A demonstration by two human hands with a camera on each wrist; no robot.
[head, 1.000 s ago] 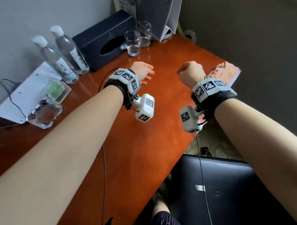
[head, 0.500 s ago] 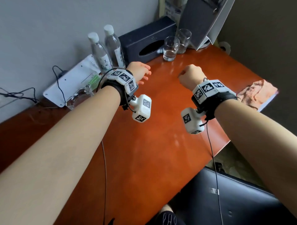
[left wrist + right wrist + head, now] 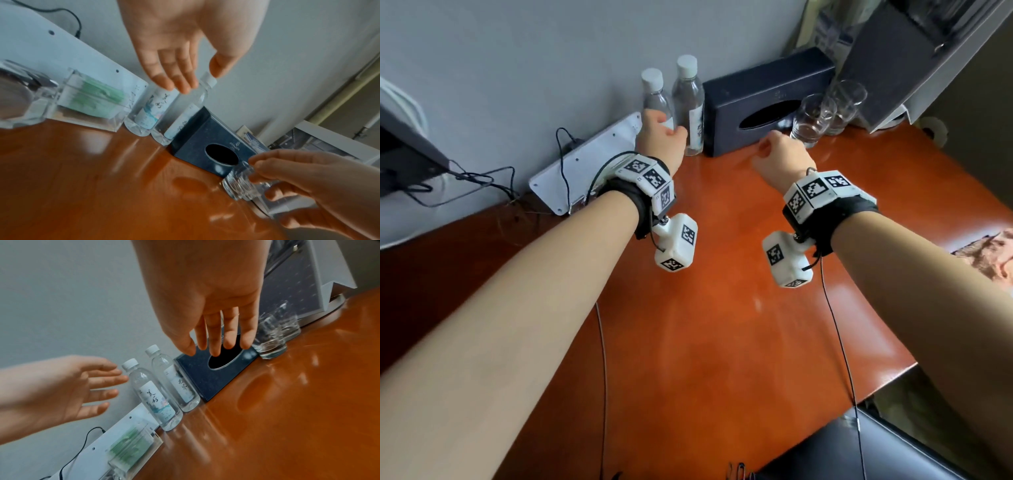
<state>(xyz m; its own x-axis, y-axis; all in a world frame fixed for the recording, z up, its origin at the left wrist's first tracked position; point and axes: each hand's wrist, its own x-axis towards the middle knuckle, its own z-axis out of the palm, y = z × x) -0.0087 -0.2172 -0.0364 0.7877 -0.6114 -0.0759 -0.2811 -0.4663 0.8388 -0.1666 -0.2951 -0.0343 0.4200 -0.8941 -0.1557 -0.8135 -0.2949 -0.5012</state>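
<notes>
Two clear water bottles with white caps [image 3: 655,96] [image 3: 688,99] stand against the wall at the back of the orange-brown table [image 3: 722,308]. My left hand [image 3: 661,135] hovers in front of the left bottle [image 3: 152,394], fingers straight and spread [image 3: 98,386], holding nothing. My right hand [image 3: 774,150] hangs over the dark tissue box [image 3: 756,102], fingers loose and pointing down [image 3: 216,345]. An empty glass [image 3: 811,120] stands just right of its fingers, with a second glass [image 3: 846,102] behind. Whether the fingers touch the near glass [image 3: 240,183] is unclear.
A white panel [image 3: 585,164] with a black cable leans left of the bottles. Before it sit a clear box of green items [image 3: 92,100] and a glass ashtray [image 3: 16,100]. A grey bag [image 3: 911,51] stands back right, a pink cloth [image 3: 993,253] lies at the right edge, and a black chair [image 3: 859,452] is below.
Both hands have reached forward to the back of the table. The left hand now sits at the bottles. The right hand has uncurled from a fist and neared the glass. The head view swung left.
</notes>
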